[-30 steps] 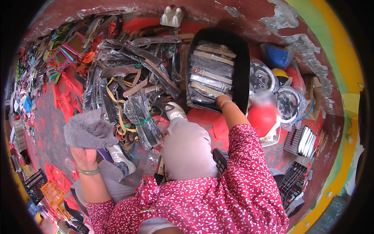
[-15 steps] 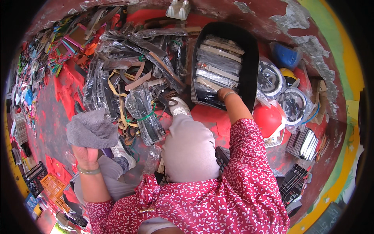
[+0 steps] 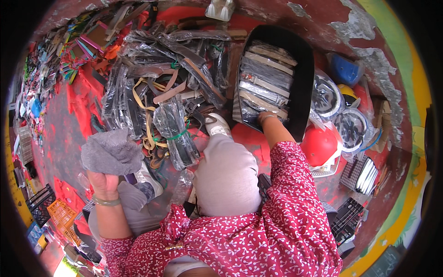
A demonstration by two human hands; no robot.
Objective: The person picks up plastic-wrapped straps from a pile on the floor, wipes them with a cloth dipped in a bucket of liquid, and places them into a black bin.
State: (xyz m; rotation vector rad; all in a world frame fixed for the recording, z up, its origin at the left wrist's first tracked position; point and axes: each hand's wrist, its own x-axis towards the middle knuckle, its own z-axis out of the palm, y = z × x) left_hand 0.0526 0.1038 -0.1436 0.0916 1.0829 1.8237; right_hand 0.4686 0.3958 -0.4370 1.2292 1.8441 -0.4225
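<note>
In my left hand [image 3: 104, 184] a crumpled grey cloth [image 3: 113, 152] is gripped, raised over the floor at the left. My right hand [image 3: 266, 116] reaches over the near wall of a black bin [image 3: 301, 87]. Its fingers are curled beside the nearest of several belts [image 3: 265, 104], which lie stacked in clear plastic sleeves inside; the fingertips are hidden. Left of the bin spreads a heap of belts [image 3: 166, 53], many in clear plastic. A bundle of sleeved belts [image 3: 176, 134] tied with green string rests in front of the heap.
Right of the bin sit a red helmet [image 3: 319, 145], plastic-wrapped round items [image 3: 350, 127] and a blue helmet-like item [image 3: 345, 70] by the peeling wall. Colourful small goods [image 3: 37, 87] cover the far left. An orange crate [image 3: 62, 217] stands at lower left, a black crate [image 3: 348, 217] at lower right.
The whole view has shifted slightly. My right hand has moved a little left and nearer along the bin, uncovering more of the nearest belt. My left hand keeps hold of the cloth.
</note>
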